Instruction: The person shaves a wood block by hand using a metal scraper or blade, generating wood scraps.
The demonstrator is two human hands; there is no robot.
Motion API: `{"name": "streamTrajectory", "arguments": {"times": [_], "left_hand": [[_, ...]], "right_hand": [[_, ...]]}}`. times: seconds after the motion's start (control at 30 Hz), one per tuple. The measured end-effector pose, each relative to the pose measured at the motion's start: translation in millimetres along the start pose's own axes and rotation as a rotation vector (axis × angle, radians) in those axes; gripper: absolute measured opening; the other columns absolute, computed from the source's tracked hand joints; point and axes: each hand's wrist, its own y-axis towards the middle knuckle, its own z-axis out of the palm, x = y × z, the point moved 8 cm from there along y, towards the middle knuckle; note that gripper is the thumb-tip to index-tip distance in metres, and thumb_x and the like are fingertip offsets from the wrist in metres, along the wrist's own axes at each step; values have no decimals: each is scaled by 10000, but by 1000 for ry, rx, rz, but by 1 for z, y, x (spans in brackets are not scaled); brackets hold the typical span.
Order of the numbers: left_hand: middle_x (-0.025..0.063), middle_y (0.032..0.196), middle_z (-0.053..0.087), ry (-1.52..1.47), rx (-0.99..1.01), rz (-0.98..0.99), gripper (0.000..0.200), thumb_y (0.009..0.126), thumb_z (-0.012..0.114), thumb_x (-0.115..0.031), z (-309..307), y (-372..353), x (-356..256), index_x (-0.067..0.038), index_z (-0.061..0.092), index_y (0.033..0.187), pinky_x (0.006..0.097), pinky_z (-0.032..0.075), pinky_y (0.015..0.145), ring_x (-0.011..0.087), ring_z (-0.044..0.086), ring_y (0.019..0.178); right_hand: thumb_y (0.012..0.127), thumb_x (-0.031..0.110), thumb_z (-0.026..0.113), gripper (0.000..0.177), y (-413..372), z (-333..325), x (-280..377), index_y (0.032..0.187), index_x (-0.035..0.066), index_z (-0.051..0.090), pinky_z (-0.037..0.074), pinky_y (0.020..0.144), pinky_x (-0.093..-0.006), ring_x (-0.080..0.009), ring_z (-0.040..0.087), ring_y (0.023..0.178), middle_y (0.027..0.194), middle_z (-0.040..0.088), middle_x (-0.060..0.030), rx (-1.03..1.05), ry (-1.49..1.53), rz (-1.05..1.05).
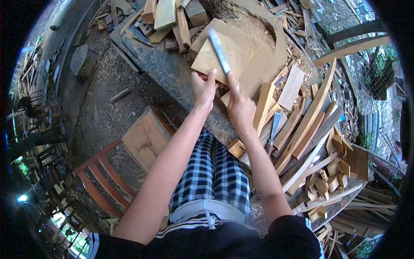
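A square, light wooden board point(235, 54) lies over larger brown sheets on the workbench point(168, 71). My left hand point(205, 90) grips its near left edge, thumb on top and fingers beneath. In my right hand point(239, 108) is a long flat metal tool point(219, 51), its blade slanting across the board's top face and blurred toward the far end. Whether the blade touches the wood cannot be made out. A chisel-like tool point(274, 129) with a dark handle rests among wood strips to the right of my right hand.
Wood blocks point(166, 17) are piled at the bench's far left. Curved wooden strips point(312, 112) and offcuts point(327, 181) crowd the right side. A wooden chair point(108, 172) stands at lower left, and a log block point(84, 60) sits on the ground.
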Motion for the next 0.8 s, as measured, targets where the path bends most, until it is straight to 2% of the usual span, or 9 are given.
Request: {"name": "streamTrajectory", "arguments": {"times": [0.03, 0.1, 0.13, 0.23, 0.4, 0.5, 0.63, 0.7, 0.8], "left_hand": [[163, 1168, 523, -2, -2, -4, 435, 931, 672, -163, -2, 1, 2, -5, 375, 1207, 437, 581, 841, 234, 594, 1028], [158, 1175, 520, 28, 33, -4, 443, 928, 677, -171, -3, 6, 4, -14, 372, 1210, 446, 576, 845, 236, 586, 1041], [158, 1175, 520, 30, 31, -7, 443, 928, 677, -171, -3, 6, 6, -14, 372, 1210, 446, 576, 845, 236, 586, 1041], [146, 1168, 515, 44, 19, 6, 442, 930, 674, -165, -4, 6, 9, -17, 368, 1212, 449, 575, 842, 235, 584, 1034], [132, 1129, 505, 19, 2, 12, 427, 939, 660, -176, -2, 2, 5, -13, 368, 1204, 419, 579, 827, 228, 589, 1002], [132, 1116, 501, 34, 19, 40, 407, 927, 665, -184, -2, 4, 4, -5, 368, 1140, 384, 573, 756, 204, 577, 972], [140, 1128, 533, 49, -8, 57, 410, 944, 653, -171, -3, 5, 5, -13, 373, 1198, 404, 579, 798, 220, 599, 981], [144, 1137, 530, 50, -7, 44, 411, 942, 655, -170, -1, 4, 4, -13, 374, 1198, 408, 577, 807, 221, 596, 991], [155, 1158, 525, 19, -12, 16, 420, 939, 660, -169, 0, 2, 3, -13, 371, 1201, 421, 571, 826, 225, 587, 1018]], "right_hand": [[897, 108, 518, 658, 1, 0, -3, 1475, 390, 377, 550, 586, -530, -408, 674, 687, 879, 659, -240, 4, -3, 0], [894, 106, 515, 657, 16, 9, -20, 1467, 398, 386, 550, 583, -524, -408, 668, 664, 846, 668, -219, 208, -48, 112], [943, 124, 485, 552, 41, 6, -26, 1456, 322, 436, 518, 597, -519, -401, 667, 654, 814, 675, -227, 153, -24, 155], [947, 146, 488, 565, 80, -1, -33, 1472, 336, 400, 527, 585, -519, -401, 671, 665, 798, 670, -239, 24, 48, 204], [921, 123, 514, 605, -3, 5, -4, 1475, 335, 393, 532, 560, -529, -392, 651, 601, 769, 651, -224, 132, -43, 70], [944, 149, 492, 557, 23, 3, -11, 1463, 336, 412, 526, 569, -521, -403, 658, 633, 758, 650, -239, 151, -3, 93], [965, 169, 464, 509, 75, 0, -26, 1446, 334, 439, 523, 593, -514, -424, 660, 662, 756, 650, -261, 29, 59, 187], [959, 164, 469, 505, 47, 1, -21, 1439, 319, 454, 521, 607, -525, -436, 654, 658, 768, 655, -257, 33, 114, 229], [950, 190, 500, 490, 4, 5, -8, 1415, 343, 472, 523, 555, -525, -396, 664, 642, 725, 657, -213, 29, 29, 87]]}}
